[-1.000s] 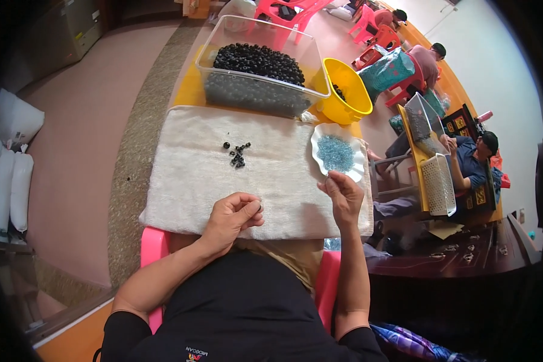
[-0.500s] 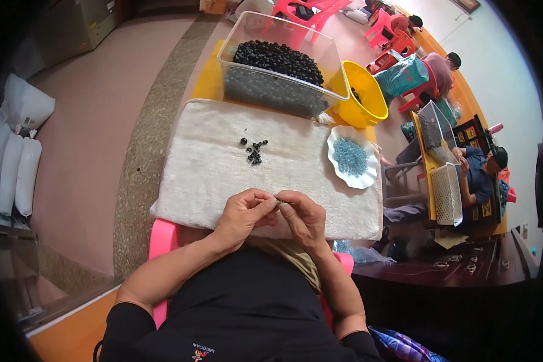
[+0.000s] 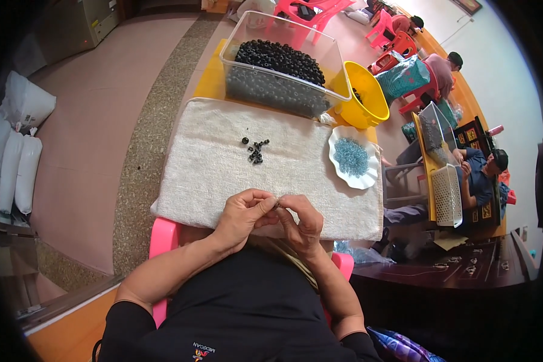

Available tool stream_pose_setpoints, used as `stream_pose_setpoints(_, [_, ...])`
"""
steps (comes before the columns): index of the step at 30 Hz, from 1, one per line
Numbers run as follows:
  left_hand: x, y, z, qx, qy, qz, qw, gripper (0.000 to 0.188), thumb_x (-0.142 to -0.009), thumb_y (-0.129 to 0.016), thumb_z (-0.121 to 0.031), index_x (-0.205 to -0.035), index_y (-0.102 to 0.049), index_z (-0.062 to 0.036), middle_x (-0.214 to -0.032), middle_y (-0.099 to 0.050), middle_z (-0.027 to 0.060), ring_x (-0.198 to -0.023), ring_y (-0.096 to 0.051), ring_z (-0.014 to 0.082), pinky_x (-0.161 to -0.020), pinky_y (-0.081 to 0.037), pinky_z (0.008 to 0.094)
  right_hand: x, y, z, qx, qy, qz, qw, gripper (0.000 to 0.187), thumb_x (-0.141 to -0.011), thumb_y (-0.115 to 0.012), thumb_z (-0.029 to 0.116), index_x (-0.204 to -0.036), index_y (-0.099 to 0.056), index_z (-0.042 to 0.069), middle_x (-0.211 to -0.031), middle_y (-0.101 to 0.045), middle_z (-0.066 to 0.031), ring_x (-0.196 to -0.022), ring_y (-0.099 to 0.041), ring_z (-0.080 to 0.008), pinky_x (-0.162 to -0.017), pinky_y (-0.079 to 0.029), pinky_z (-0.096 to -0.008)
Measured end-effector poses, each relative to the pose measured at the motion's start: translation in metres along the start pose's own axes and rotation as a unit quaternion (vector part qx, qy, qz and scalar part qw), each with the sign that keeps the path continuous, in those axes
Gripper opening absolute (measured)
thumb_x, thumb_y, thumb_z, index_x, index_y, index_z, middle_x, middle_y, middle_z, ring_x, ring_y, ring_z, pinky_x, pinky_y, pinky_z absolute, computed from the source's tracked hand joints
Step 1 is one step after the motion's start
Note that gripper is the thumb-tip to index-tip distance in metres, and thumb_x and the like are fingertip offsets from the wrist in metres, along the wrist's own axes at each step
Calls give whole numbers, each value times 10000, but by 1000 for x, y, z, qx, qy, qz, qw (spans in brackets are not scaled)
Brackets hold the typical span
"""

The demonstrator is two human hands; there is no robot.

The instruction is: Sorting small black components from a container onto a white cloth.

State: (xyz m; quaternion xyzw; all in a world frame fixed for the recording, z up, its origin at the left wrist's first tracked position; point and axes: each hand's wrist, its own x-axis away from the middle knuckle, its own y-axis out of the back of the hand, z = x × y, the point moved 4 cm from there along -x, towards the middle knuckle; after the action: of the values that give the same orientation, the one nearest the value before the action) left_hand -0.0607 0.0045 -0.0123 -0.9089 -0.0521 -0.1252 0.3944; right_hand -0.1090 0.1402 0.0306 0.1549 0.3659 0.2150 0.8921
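Left hand (image 3: 240, 218) and right hand (image 3: 304, 224) pinched a tiny dark piece (image 3: 277, 206) between them — a slipping fingertip could have dropped it onto the white towel (image 3: 202, 175).

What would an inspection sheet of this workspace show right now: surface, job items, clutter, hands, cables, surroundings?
Surface: off-white cloth, lightly creased, spread over a yellow tabletop.
Job's things: loose black beads clustered on the cloth; scalloped white dish of light-blue beads at its right; clear plastic tub of bulk black beads and yellow bucket beyond it.
Clutter: crumpled white scrap by the cloth's far edge.
Left hand: thumb and forefinger pinch a small dark piece, too small to identify.
Right hand: fingertips at that same piece; hold unclear.
Cables: nothing seen.
Surroundings: seated co-worker and perforated white basket on the right; white sacks on the left.
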Motion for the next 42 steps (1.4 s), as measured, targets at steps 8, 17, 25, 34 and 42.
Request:
stream_pose_setpoints(8, [1,-2,3,-3,10,20,1000,196,-966,-600,-91,-1136,-623,5,-1006,-675,72,-870,-669,139,-811,-579,289,7,2,-10,-25,-53,-4,998,216,-849,-685,-33,-1049,-628,21,-928,-666,-117,-832,-645,-217,-728,-507,-296])
stream_pose_setpoints(17, [0,-3,4,-41,21,28,999,159,-954,-601,-43,-1102,-609,15,-1005,-659,70,-867,-664,130,-806,-574,261,14,3,-26,-221,-240,19,945,112,-945,-627,53,-1030,-642,-18,-941,-648,-23,-850,-593,-77,-776,-475,-217])
stream_pose_setpoints(25, [0,-3,-1,-69,6,52,996,142,-938,-625,-42,-1069,-613,10,-953,-663,67,-837,-659,125,-779,-567,249,14,8,-38,-228,-322,68,916,161,-939,-652,128,-1034,-663,-3,-950,-668,-38,-872,-606,-93,-796,-489,-242])
stream_pose_setpoints(34, [-3,-1,1,-88,3,62,994,141,-937,-627,-47,-1069,-619,4,-931,-662,59,-816,-652,111,-765,-561,244,8,11,-31,-230,-337,95,908,153,-930,-661,143,-1010,-668,12,-924,-683,-29,-844,-610,-86,-761,-497,-241])
stream_pose_setpoints(42, [-2,0,1,-60,13,54,997,142,-954,-609,-80,-1077,-620,-9,-932,-652,51,-804,-651,110,-760,-567,246,12,10,-35,-254,-334,68,905,134,-923,-660,113,-1000,-670,4,-933,-678,-33,-843,-614,-92,-755,-498,-242])
